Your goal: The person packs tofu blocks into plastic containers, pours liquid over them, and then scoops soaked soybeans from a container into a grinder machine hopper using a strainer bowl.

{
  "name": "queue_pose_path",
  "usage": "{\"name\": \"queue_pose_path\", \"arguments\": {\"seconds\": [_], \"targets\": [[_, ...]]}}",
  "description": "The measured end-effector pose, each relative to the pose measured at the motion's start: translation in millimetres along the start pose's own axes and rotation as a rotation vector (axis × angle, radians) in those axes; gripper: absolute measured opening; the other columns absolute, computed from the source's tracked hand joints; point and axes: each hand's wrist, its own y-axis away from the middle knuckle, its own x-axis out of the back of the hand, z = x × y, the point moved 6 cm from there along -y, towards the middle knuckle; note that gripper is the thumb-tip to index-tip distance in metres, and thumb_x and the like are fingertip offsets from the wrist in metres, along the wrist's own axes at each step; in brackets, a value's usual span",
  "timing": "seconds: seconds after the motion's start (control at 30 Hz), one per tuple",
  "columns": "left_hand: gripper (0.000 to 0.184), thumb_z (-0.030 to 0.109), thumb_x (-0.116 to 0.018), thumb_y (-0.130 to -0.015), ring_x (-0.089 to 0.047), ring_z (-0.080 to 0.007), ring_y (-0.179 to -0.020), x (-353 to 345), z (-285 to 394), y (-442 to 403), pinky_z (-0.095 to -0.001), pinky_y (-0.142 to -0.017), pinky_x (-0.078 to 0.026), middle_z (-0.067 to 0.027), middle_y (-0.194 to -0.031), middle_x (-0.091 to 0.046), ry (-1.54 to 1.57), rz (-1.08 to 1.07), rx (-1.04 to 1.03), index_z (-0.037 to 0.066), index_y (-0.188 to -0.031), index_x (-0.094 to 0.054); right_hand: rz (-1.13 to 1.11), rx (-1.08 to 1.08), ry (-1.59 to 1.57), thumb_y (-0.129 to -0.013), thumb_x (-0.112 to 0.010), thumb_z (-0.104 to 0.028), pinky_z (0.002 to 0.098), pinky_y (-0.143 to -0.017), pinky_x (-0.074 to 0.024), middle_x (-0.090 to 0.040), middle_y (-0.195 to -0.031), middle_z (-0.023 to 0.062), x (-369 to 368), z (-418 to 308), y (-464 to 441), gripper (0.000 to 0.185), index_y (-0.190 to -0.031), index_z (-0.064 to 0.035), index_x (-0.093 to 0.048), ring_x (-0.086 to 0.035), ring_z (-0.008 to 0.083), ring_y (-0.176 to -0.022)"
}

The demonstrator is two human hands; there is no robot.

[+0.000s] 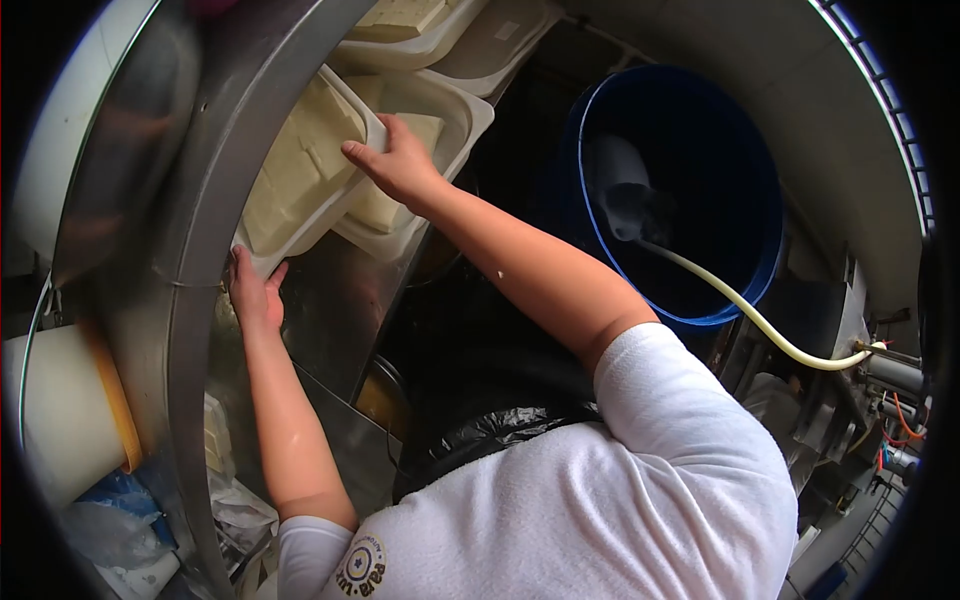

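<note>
A white plastic tub [303, 237] holding a large pale block [305, 165] is tilted between my two hands. My right hand [402, 168] grips the tub's right rim, with the thumb stretched along it. My left hand [257, 290] supports the lower corner, its fingers partly hidden under the tub. Just behind it, a second white tub [470, 115] with more pale blocks [385, 205] is partly covered by the held one. The frame does not show whether the blocks are cheese or tofu.
Further tubs [490, 45] stand at the top. On the right is a deep blue barrel [680, 320] with a pale hose [760, 325] running into it. A steel edge [225, 150] curves along my left, beside a white cylindrical container [60, 410] and plastic bags [120, 530].
</note>
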Motion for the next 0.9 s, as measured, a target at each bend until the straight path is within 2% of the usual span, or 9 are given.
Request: {"name": "queue_pose_path", "arguments": {"seconds": [0.17, 0.23, 0.33, 0.4, 0.47, 0.53, 0.6, 0.83, 0.9], "targets": [[0.062, 0.043, -0.055, -0.107, -0.050, -0.0301, -0.136, -7, 1, 2, -0.0553, -0.107, -0.047, -0.0108, -0.155, -0.044, -0.005, -0.055, 0.009, 0.010, -0.155, -0.036, 0.039, -0.181, -0.023, -0.085, -0.078, -0.023, 0.0376, -0.086, -0.0551, -0.069, -0.111, 0.0179, 1, -2, -5, 0.062, -0.135, 0.0049, -0.054, -0.067, 0.0249, -0.098], [0.056, 0.040, -0.055, -0.107, -0.057, -0.0303, -0.124, -3, 1, -4, -0.0516, -0.095, -0.054, -0.0129, -0.142, -0.054, -0.040, -0.048, 0.002, 0.006, -0.150, -0.043, 0.045, -0.186, -0.012, -0.084, -0.077, -0.021, 0.0373, -0.086, -0.0550, -0.069, -0.110, 0.0181, 1, -3, -6, 0.062, -0.135, 0.0049, -0.054, -0.067, 0.0248, -0.097], [0.056, 0.044, -0.058, -0.105, -0.058, -0.0281, -0.122, 1, 7, -5, -0.0473, -0.090, -0.056, -0.0113, -0.140, -0.056, -0.114, -0.088, 0.030, 0.010, -0.147, -0.046, 0.041, -0.171, 0.031, -0.083, -0.077, -0.021, 0.0376, -0.087, -0.0547, -0.069, -0.110, 0.0182, 2, -2, -6, 0.062, -0.135, 0.0047, -0.054, -0.067, 0.0250, -0.097], [0.055, 0.047, -0.058, -0.105, -0.060, -0.0266, -0.117, 1, 13, -10, -0.0445, -0.084, -0.056, -0.0106, -0.137, -0.058, -0.145, -0.059, 0.063, 0.011, -0.145, -0.048, -0.005, -0.118, 0.048, -0.083, -0.076, -0.025, 0.0442, -0.091, -0.0539, -0.069, -0.112, 0.0263, 3, -4, -6, 0.060, -0.130, 0.0061, -0.055, -0.069, 0.0362, -0.102], [0.054, 0.050, -0.058, -0.104, -0.062, -0.0251, -0.112, 1, 16, -17, -0.0416, -0.077, -0.057, -0.0099, -0.134, -0.060, -0.176, -0.032, 0.097, 0.012, -0.142, -0.050, 0.075, -0.070, 0.071, -0.087, -0.075, -0.028, 0.0452, -0.093, -0.0528, -0.068, -0.115, 0.0274, 15, -7, -2, 0.059, -0.131, 0.0058, -0.055, -0.068, 0.0387, -0.105], [0.052, 0.054, -0.054, -0.105, -0.066, -0.0226, -0.096, 8, 12, -32, -0.0379, -0.059, -0.051, -0.0080, -0.122, -0.065, -0.292, 0.015, 0.166, 0.013, -0.136, -0.053, 0.154, -0.016, 0.093, -0.090, -0.075, -0.031, 0.0461, -0.096, -0.0517, -0.066, -0.119, 0.0286, 34, -3, -11, 0.059, -0.131, 0.0055, -0.055, -0.066, 0.0411, -0.109], [0.052, 0.054, -0.053, -0.105, -0.066, -0.0219, -0.089, 10, 7, -44, -0.0373, -0.053, -0.047, -0.0075, -0.116, -0.066, -0.317, 0.014, 0.126, 0.013, -0.136, -0.053, 0.422, 0.327, 0.271, -0.094, -0.072, -0.035, 0.0477, -0.101, -0.0490, -0.062, -0.126, 0.0315, 71, -11, -27, 0.057, -0.132, 0.0057, -0.055, -0.061, 0.0459, -0.116], [0.048, 0.049, -0.052, -0.106, -0.064, -0.0209, -0.076, 17, 5, -55, -0.0352, -0.046, -0.039, -0.0077, -0.105, -0.066, -0.394, 0.067, 0.064, 0.012, -0.136, -0.052, 0.608, 0.136, 0.382, -0.095, -0.067, -0.032, 0.0509, -0.099, -0.0499, -0.060, -0.127, 0.0338, 121, -27, -128, 0.055, -0.131, 0.0077, -0.053, -0.061, 0.0496, -0.114], [0.047, 0.048, -0.052, -0.106, -0.064, -0.0212, -0.077, 16, 3, -51, -0.0355, -0.047, -0.040, -0.0078, -0.106, -0.066, -0.401, 0.117, 0.069, 0.012, -0.136, -0.052, 0.321, -0.252, -0.275, -0.095, -0.061, -0.028, 0.0522, -0.098, -0.0512, -0.063, -0.123, 0.0344, 107, -22, -145, 0.050, -0.130, 0.0066, -0.051, -0.065, 0.0512, -0.108]]}}
